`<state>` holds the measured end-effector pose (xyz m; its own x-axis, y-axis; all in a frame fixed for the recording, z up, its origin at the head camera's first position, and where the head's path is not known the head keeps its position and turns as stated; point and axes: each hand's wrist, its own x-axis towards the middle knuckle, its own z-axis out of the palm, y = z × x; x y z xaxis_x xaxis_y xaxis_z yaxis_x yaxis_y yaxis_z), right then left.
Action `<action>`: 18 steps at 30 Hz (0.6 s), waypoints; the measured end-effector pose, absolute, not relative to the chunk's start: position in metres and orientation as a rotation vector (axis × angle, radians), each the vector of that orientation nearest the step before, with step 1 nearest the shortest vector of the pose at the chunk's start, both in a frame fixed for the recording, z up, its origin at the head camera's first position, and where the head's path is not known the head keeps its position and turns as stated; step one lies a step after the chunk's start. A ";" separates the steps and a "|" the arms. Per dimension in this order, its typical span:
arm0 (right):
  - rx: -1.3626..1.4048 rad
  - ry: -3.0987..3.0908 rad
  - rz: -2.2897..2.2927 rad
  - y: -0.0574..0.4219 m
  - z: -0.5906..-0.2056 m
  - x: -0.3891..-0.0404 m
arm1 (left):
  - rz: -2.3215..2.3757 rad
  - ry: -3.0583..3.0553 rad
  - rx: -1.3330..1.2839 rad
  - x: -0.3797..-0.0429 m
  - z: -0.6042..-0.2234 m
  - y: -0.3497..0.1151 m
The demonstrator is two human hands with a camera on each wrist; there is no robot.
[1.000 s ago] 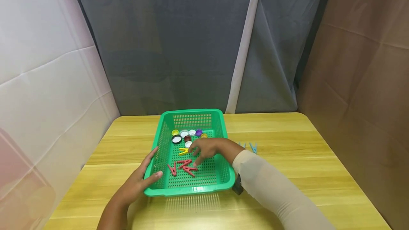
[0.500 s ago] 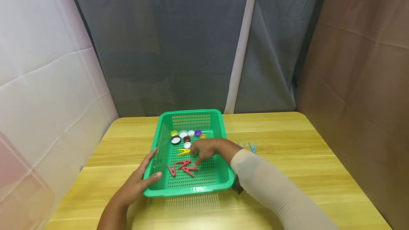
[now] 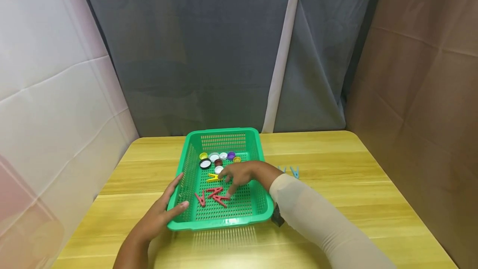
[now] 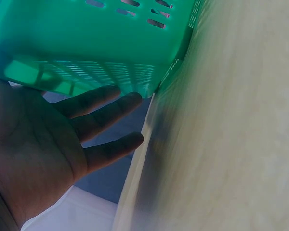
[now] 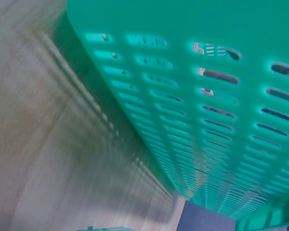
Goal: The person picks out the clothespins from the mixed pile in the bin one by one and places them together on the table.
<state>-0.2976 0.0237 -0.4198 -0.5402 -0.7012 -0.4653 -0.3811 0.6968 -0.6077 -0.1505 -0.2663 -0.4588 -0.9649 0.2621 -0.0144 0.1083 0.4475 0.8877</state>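
Observation:
A green plastic basket [image 3: 231,221] stands on the wooden table. My left hand [image 3: 157,213] lies at its near left side, thumb over the rim; in the left wrist view its fingers [image 4: 106,113] are straight along the outside wall. My right hand [image 3: 239,174] reaches inside, its fingers at the right end of a yellow clothespin [image 3: 213,177]. Its thumb is down by a red clothespin [image 3: 220,200]; whether it touches cannot be told. Two more red clothespins, one on the left [image 3: 201,199] and one above [image 3: 214,191], lie close by.
Several bottle caps, among them a black-rimmed one [image 3: 205,164] and a purple one [image 3: 231,156], lie at the basket's far end. Blue clothespins [image 3: 295,172] rest on the table [image 3: 336,202] to the right. Grey cloth [image 3: 209,61] hangs behind the table.
The yellow clothespin has shifted slightly left, with my right fingers moving the same way over the last half second. My left hand and the basket stay in place.

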 end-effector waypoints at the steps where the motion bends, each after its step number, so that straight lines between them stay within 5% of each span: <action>1: -0.815 2.180 -0.592 0.024 -0.420 -0.298 | 1.541 2.543 0.327 -0.151 -0.459 -0.266; 18: -0.795 2.104 -0.676 0.025 -0.422 -0.300 | 1.553 2.541 0.345 -0.151 -0.457 -0.266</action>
<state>-0.3004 0.0252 -0.4224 -0.5067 -0.7211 -0.4725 -0.3112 0.6642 -0.6797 -0.1508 -0.2655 -0.4573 -0.9633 0.2684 -0.0031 0.1197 0.4396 0.8902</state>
